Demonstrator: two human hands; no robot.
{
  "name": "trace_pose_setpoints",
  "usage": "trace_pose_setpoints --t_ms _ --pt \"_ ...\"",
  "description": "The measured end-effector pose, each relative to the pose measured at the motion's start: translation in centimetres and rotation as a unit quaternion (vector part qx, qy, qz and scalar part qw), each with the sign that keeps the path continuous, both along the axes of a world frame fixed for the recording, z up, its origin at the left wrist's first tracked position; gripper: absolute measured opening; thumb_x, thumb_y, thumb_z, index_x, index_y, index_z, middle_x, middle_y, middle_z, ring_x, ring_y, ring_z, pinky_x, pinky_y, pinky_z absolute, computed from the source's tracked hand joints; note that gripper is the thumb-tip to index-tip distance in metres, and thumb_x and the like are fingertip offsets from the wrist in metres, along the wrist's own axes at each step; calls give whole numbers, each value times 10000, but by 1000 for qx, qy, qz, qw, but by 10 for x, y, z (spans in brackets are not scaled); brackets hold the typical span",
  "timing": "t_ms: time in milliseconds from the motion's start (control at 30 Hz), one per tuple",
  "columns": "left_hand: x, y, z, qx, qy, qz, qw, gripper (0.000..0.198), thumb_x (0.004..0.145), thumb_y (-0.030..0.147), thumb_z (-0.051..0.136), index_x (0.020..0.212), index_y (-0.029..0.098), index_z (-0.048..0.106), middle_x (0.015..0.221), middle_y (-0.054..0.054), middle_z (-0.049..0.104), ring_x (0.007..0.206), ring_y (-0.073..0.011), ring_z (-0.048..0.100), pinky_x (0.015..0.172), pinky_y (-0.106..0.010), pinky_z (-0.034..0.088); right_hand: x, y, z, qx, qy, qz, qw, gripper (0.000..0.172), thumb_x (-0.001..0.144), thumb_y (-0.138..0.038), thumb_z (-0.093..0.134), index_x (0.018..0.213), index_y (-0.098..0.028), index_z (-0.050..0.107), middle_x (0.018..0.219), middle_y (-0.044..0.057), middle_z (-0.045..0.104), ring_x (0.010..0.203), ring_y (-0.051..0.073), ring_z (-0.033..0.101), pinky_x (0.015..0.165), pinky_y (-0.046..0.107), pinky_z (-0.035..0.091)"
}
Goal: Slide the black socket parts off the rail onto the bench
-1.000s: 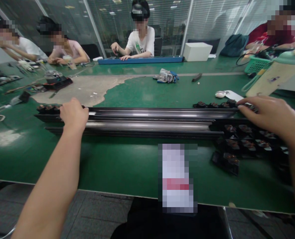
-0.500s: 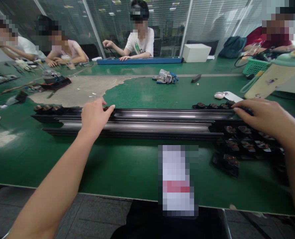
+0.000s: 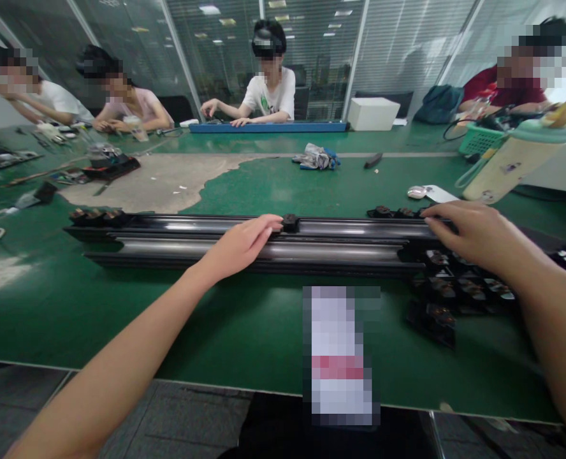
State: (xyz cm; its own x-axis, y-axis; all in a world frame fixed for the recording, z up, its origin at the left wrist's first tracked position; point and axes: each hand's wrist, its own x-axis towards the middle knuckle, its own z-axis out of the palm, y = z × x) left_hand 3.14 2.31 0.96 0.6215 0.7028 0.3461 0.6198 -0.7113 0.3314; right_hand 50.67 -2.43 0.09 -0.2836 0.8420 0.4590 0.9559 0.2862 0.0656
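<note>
Two long black channel rails, the far rail (image 3: 187, 225) and the near rail (image 3: 178, 248), lie side by side across the table. My left hand (image 3: 245, 245) reaches over them, its fingers stretched to the right against a small black block (image 3: 290, 222) sitting in the far rail's channel. At the far rail's right end rests my right hand (image 3: 474, 233), fingers extended and thumb a little apart; its fingertips are over the rail end, and the palm side is hidden. Small black parts with coppery pieces (image 3: 469, 288) stand in rows below the right hand.
More black parts (image 3: 104, 217) sit by the far rail's left end. A pixelated patch (image 3: 340, 331) covers something at the front edge. Beyond are gloves (image 3: 317, 157), a bottle (image 3: 512, 162), a green basket (image 3: 481, 135) and a blue bar (image 3: 268, 127) before a co-worker. Other people sit around the table.
My left hand has moved right along the far rail, and the small block is now near the rail's middle. My right hand stays at the right end, shifted slightly left in view.
</note>
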Motion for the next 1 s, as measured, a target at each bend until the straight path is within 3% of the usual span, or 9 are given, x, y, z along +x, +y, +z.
trace_pose_setpoints --t_ms 100,300,467,600,700,833,1000 --pt "1 -1 -1 -18 36 -69 997 467 1123 352 326 1468 187 594 1513 -96 671 1413 -226 617 1233 -414 445 -18 2 -1 0 15 36 999 431 1049 -379 423 1173 -124 747 1148 159 765 1057 330 709 965 483 556" --pt "-10 1 0 65 -8 71 995 419 1103 395 380 1254 172 701 1290 -119 763 1252 -273 683 1132 -435 511 -63 14 11 -37 51 106 992 417 1067 -381 422 1208 -142 732 1161 157 754 1085 318 697 981 481 540" --pt "-29 15 2 123 49 164 978 359 1061 358 411 1073 196 732 1083 -122 773 1084 -299 699 1004 -442 541 -125 36 24 -116 60 175 976 452 1084 -414 417 1353 -164 680 1117 152 704 1075 297 660 986 453 517" --pt "-36 22 2 126 72 189 971 365 1050 368 406 1034 197 728 1032 -130 759 1014 -297 700 942 -429 549 -179 52 26 -158 54 202 965 544 1116 -459 382 1560 -201 558 1233 176 610 1126 289 621 1030 446 486" --pt "-36 22 2 115 81 177 974 399 1056 398 381 1051 195 724 1053 -135 762 1029 -306 704 954 -441 548 -204 61 26 -185 33 201 961 488 1116 -450 409 1481 -208 624 1219 164 573 1049 255 617 1007 408 476" --pt "-37 22 3 112 82 169 976 402 1049 434 377 1046 221 717 1056 -122 767 1043 -301 706 955 -427 547 -210 68 27 -191 15 205 960 311 1084 -345 496 1272 -193 691 1182 127 559 921 195 603 910 326 459" --pt "-40 26 1 98 86 172 976 416 1041 458 368 1055 223 712 1075 -126 769 1060 -310 707 955 -433 544 -187 62 27 -167 0 161 973 245 1062 -349 535 1203 -206 675 1122 94 573 814 163 563 788 288 410"
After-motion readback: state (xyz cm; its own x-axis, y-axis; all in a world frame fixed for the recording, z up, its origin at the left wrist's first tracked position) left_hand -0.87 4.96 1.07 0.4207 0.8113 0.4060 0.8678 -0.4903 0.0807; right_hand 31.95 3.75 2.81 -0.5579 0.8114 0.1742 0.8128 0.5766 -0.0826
